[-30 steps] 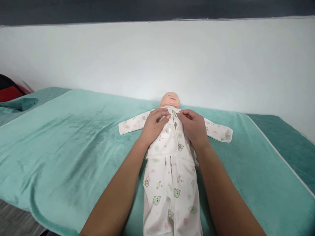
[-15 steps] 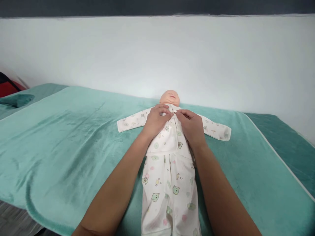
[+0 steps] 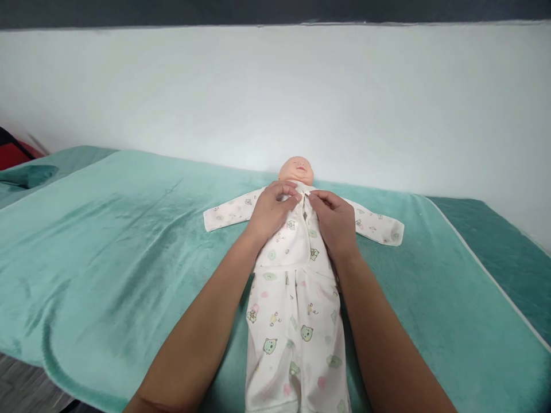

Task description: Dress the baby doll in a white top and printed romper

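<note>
A baby doll [image 3: 297, 170] lies on its back, its head toward the wall. It wears a white baby top [image 3: 284, 249] printed with small animals, sleeves spread to both sides, and matching white trousers [image 3: 297, 338]. At the upper chest my left hand [image 3: 275, 209] pinches one edge of the top's front opening between thumb and fingers. Just across the opening, my right hand [image 3: 333, 218] pinches the other edge, close to the neckline. A small gap shows between the two edges. Whatever fastener lies under the fingertips is too small to make out.
A teal plush blanket [image 3: 142, 258] covers the surface beneath the doll, with folds on the left. Behind it rises a white wall [image 3: 275, 92]. At the far left edge sits a red and black item [image 3: 15, 152]. Floor shows at lower left.
The two fingertips have drawn slightly apart, and the gap in the top's front opening is a little wider. Both hands keep their pinch near the neckline.
</note>
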Demonstrator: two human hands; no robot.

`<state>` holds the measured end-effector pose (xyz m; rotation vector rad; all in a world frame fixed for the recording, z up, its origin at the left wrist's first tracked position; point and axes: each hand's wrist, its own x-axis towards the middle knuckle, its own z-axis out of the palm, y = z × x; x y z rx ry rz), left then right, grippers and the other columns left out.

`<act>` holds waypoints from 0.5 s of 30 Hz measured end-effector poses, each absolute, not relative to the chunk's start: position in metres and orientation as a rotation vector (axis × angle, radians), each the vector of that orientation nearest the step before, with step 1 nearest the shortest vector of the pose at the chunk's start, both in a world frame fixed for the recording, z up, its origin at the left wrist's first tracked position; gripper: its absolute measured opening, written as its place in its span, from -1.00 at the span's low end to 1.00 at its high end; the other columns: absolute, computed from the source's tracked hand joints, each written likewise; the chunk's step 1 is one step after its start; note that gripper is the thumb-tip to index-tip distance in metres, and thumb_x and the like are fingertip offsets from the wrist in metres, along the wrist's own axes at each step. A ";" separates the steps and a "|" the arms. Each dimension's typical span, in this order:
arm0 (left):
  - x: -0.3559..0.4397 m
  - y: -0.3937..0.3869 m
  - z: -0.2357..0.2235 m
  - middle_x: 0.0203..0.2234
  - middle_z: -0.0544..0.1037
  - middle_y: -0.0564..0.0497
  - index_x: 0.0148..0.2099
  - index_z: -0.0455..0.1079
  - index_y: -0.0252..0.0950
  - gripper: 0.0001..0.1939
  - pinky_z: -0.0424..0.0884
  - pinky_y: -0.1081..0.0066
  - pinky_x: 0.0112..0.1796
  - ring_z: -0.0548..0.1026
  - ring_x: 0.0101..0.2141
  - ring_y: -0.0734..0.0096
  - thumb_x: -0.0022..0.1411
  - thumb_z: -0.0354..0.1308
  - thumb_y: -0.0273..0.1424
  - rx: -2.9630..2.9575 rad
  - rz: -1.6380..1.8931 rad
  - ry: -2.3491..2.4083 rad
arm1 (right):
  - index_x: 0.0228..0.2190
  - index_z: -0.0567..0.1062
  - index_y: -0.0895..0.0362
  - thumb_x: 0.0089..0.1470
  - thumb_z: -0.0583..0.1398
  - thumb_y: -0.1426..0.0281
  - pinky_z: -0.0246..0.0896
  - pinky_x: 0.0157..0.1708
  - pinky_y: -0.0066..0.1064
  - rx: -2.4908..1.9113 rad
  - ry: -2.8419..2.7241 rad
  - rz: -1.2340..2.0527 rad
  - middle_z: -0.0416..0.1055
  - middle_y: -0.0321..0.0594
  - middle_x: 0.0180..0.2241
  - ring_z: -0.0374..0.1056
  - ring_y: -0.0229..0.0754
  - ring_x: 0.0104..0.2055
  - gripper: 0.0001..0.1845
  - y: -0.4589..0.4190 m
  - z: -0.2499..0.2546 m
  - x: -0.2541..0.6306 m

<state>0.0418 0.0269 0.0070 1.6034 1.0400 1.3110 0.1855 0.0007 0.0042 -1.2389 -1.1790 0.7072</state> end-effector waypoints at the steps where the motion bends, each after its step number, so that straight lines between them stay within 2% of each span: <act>1: 0.042 0.026 0.008 0.04 0.51 -0.03 -0.34 0.44 -0.25 -0.93 0.28 0.18 0.19 0.47 0.08 0.22 0.22 0.21 -0.40 1.607 1.300 1.038 | -0.34 0.64 0.09 0.01 0.26 0.26 0.32 -0.10 -0.30 -1.228 -1.180 0.717 0.59 -0.25 -0.28 0.45 -0.14 -0.18 -0.79 0.001 0.004 0.186; 15: 0.042 0.025 0.011 0.05 0.50 -0.02 -0.41 0.45 -0.22 -0.86 0.15 0.11 0.27 0.35 0.19 0.19 0.22 0.20 -0.42 1.714 1.203 1.138 | -0.31 0.67 0.05 0.05 0.26 0.28 0.32 -0.03 -0.27 -1.189 -1.268 0.778 0.63 -0.26 -0.21 0.48 -0.13 -0.12 -0.80 -0.001 0.008 0.189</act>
